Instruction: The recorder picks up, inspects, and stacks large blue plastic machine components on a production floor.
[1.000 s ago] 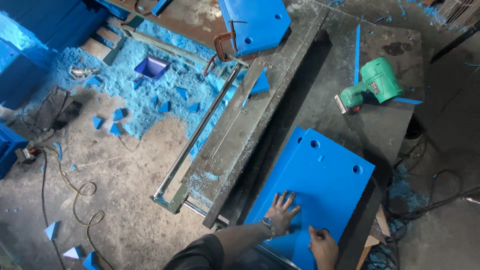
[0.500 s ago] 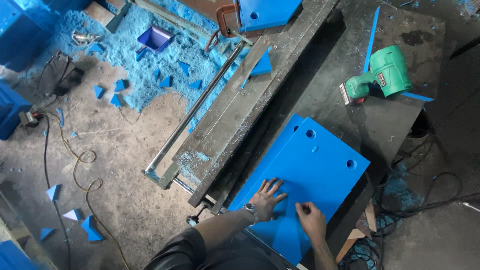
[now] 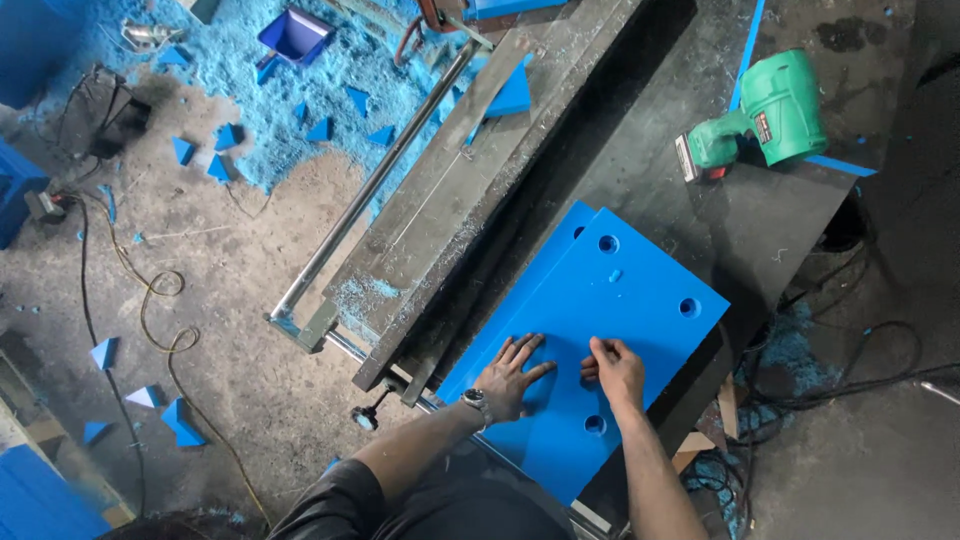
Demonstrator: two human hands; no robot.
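Blue plate [image 3: 600, 330] lying flat on the dark workbench [image 3: 780, 230], near edge toward the body. Left hand [image 3: 508, 375] spread flat on its near left part, fingers released, grasping nothing. Right hand [image 3: 615, 368] just beside, fingertips curled onto the plate near a hole; grip cannot be told. Green power tool [image 3: 765, 115] far right, well apart. Metal rail [image 3: 375, 180] left, blue offcuts [image 3: 330, 130] on the floor.

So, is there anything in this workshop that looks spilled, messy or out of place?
Yes. Blue shavings are spread over the floor beside the metal bench rail, with small blue triangular offcuts scattered among them. Both hands, left hand and right hand, rest on the blue plate, which lies flat and looks undamaged.
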